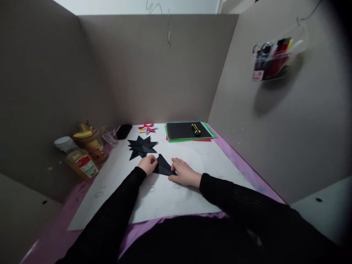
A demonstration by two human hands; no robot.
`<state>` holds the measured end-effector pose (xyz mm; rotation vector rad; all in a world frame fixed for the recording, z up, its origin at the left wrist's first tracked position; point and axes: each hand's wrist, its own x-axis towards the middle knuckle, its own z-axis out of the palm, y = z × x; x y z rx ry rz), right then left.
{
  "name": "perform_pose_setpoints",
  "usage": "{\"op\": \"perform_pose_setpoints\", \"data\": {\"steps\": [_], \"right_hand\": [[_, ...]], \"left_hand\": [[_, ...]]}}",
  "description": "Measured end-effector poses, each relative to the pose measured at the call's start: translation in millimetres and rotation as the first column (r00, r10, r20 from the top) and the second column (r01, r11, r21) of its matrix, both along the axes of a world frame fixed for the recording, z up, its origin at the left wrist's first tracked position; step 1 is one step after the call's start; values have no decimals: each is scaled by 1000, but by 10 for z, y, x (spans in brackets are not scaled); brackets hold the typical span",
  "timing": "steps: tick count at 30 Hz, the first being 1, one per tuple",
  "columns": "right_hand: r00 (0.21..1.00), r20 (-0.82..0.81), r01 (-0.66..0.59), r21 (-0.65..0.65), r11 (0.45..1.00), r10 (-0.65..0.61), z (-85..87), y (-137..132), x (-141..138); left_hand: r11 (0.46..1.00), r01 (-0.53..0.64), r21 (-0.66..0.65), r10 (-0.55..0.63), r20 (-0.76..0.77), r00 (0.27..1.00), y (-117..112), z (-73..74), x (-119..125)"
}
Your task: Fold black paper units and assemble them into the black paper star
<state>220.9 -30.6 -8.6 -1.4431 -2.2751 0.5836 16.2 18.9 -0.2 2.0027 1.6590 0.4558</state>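
Between my hands, a folded piece of black paper [164, 167] rests on the white board [170, 200]. My left hand [148, 164] pinches the paper's left corner, fingers curled in. At the other end, my right hand [184, 172] has its thumb and fingers around the pointed right corner, gripping it. Just beyond my left hand lies a star of folded black paper pieces [141, 146], with several sharp points. A smaller multicoloured paper star [147, 128] is farther back.
Coloured sheets with black on top [178, 130] carry a yellow-and-black cutter [195, 129]. Along the left stand a glue bottle [82, 161], a pot [89, 141], a clear cup [108, 135] and a black phone-like object [124, 131]. A tool pouch [275, 60] hangs on the right panel.
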Motion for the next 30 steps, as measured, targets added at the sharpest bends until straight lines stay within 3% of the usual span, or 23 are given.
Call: {"op": "perform_pose_setpoints", "data": {"steps": [4, 7, 8, 10, 12, 15, 17, 20, 22, 24, 27, 30], "right_hand": [[988, -150, 30, 70, 997, -19, -53, 109, -82], [976, -218, 35, 120, 992, -8, -61, 161, -23], [975, -222, 33, 130, 991, -3, -54, 169, 0], [975, -221, 23, 146, 989, 10, -13, 167, 35], [970, -237, -18, 189, 982, 63, 65, 144, 57], [924, -292, -155, 306, 939, 248, 226, 86, 75], [873, -372, -185, 345, 920, 315, 323, 55, 82], [742, -631, -74, 258, 963, 226, 397, 47, 73], [594, -795, -51, 116, 992, 123, 396, 60, 53], [511, -859, -85, -19, 996, 27, 376, 71, 26], [565, -823, -95, -135, 986, -58, 353, 58, -3], [594, -800, -93, -169, 981, -82, 356, 25, -13]], "left_hand": [[998, 17, -62, -14, 47, 999, -36, 76, -68], [987, 72, 147, -79, 42, 996, -80, 219, -109], [956, 88, 280, -98, 23, 995, -101, 275, -113], [845, 139, 516, -138, -40, 990, -154, 375, -101], [770, 230, 595, -203, -113, 973, -213, 437, -64], [800, 313, 512, -281, -141, 949, -283, 453, 18], [850, 269, 453, -274, -55, 960, -309, 436, 73], [930, 152, 335, -226, 195, 954, -329, 405, 149], [976, 82, 204, -162, 416, 895, -342, 378, 203], [996, 33, 80, -74, 591, 803, -361, 337, 261], [997, 67, -36, -19, 738, 674, -399, 269, 345], [988, 128, -88, -9, 794, 608, -434, 234, 397]]}}
